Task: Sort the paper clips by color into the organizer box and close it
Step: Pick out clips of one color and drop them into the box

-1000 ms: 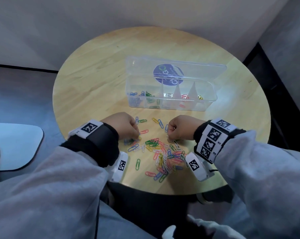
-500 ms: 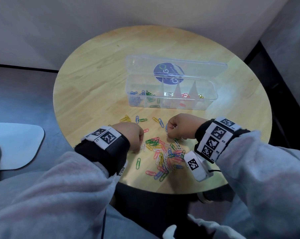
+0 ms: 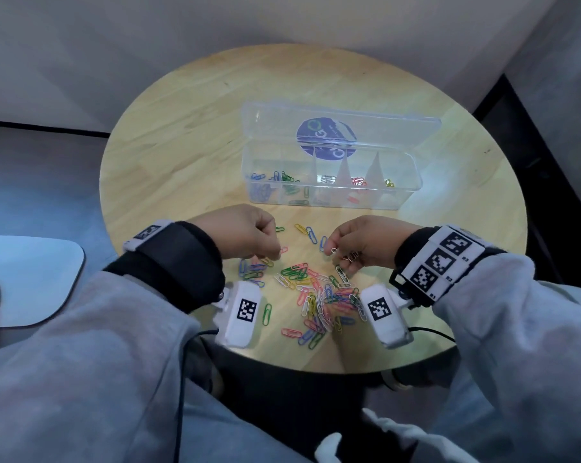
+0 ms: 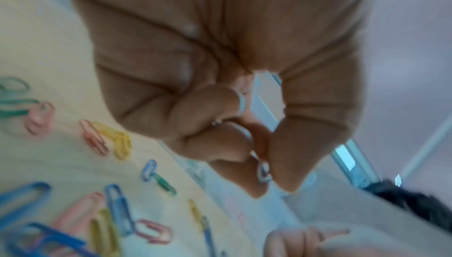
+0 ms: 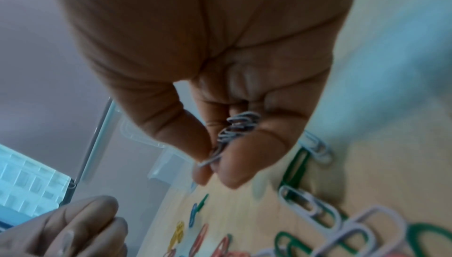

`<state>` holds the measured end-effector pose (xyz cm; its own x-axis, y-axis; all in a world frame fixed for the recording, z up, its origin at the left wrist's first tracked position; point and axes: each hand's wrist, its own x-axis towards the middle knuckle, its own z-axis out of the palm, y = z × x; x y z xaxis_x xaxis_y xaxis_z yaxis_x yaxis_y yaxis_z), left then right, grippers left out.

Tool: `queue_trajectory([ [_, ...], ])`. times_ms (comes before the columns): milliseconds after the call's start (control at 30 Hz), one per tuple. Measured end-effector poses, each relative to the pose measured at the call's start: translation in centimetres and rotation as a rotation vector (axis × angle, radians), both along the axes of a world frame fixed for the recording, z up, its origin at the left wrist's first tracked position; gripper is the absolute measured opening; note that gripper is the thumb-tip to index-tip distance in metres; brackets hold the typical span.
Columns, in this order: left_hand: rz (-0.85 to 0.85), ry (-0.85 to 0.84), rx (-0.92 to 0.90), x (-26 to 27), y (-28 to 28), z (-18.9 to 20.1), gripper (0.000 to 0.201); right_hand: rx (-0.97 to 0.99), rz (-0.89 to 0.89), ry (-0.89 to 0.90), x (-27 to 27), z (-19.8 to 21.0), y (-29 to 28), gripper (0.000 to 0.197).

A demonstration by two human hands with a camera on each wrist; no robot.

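Just in front of the organizer box (image 3: 329,195), our right hand (image 3: 366,245) pinches a bunch of white clips (image 5: 234,131); our left hand (image 3: 245,235) pinches one pale clip (image 4: 263,172). Loose paper clips (image 3: 315,295) lie nearer us on the bench (image 3: 182,128): light, stiff, slippery wire that tangles, so we'd pinch each by a loop end.

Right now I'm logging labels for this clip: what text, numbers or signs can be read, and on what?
Round blue sticker on the organizer box lid: large pale letters, partly hidden, not readable.
Right wristband: tiny characters beside the square black-and-white markers, too small.
Wrist cameras: square markers only, no words.
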<state>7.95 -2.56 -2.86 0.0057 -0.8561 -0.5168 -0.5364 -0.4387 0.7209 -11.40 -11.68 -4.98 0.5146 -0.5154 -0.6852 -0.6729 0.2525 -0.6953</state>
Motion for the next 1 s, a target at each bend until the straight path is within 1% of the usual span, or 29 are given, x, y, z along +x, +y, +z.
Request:
queue_trajectory([
  [67,0.072,0.155,0.005,0.2,0.0,0.0,0.029,0.020,-0.037,-0.012,0.0,-0.1,0.0,0.030],
  [133,0.150,0.267,0.032,0.1,-0.2,-0.1,0.022,0.016,-0.060,-0.012,-0.1,-0.1,-0.1,0.032],
  [300,0.278,0.444,0.097,0.2,-0.4,-0.2,0.031,-0.043,-0.086,0.009,0.0,0.1,-0.1,0.032],
  [333,0.303,0.489,0.097,0.3,-0.4,-0.1,0.029,-0.059,-0.076,0.029,-0.1,0.3,-0.1,0.031],
  [400,0.345,0.592,0.114,0.5,-0.5,0.0,0.016,-0.119,-0.030,0.104,-0.3,0.6,-0.2,0.026],
  [433,0.348,0.609,0.125,0.5,-0.6,0.1,0.013,-0.159,-0.002,0.151,-0.5,0.7,-0.4,0.022],
  [467,0.319,0.562,0.129,0.4,-0.6,0.0,0.012,-0.200,0.027,0.198,-0.8,0.8,-0.5,0.019],
  [500,0.257,0.452,0.130,0.3,-0.6,0.0,0.009,-0.239,0.055,0.243,-1.2,0.9,-0.7,0.016],
  [600,-0.095,-0.082,0.131,-0.6,-0.3,-0.3,0.011,-0.281,0.077,0.319,-1.8,0.9,-0.7,0.011],
  [633,-0.184,-0.226,0.121,-0.9,-0.1,-0.3,0.010,-0.263,0.069,0.317,-1.9,0.9,-0.6,0.009],
  [667,-0.233,-0.328,0.119,-1.2,0.0,-0.4,0.013,-0.242,0.065,0.309,-1.9,0.9,-0.5,0.008],
  [700,-0.253,-0.381,0.119,-1.5,0.1,-0.4,0.016,-0.229,0.068,0.303,-2.0,0.8,-0.4,0.010],
  [767,-0.280,-0.422,0.092,-1.9,0.0,-0.4,0.019,-0.250,0.095,0.334,-2.1,0.8,-0.4,0.013],
  [867,-0.313,-0.485,0.057,-2.3,-0.5,-0.7,0.020,-0.348,0.161,0.447,-2.1,1.2,-0.3,0.012],
  [1000,-0.352,-0.549,0.082,-2.7,-0.9,-1.3,0.020,-0.440,0.200,0.565,-1.8,1.4,-0.1,0.008],
])
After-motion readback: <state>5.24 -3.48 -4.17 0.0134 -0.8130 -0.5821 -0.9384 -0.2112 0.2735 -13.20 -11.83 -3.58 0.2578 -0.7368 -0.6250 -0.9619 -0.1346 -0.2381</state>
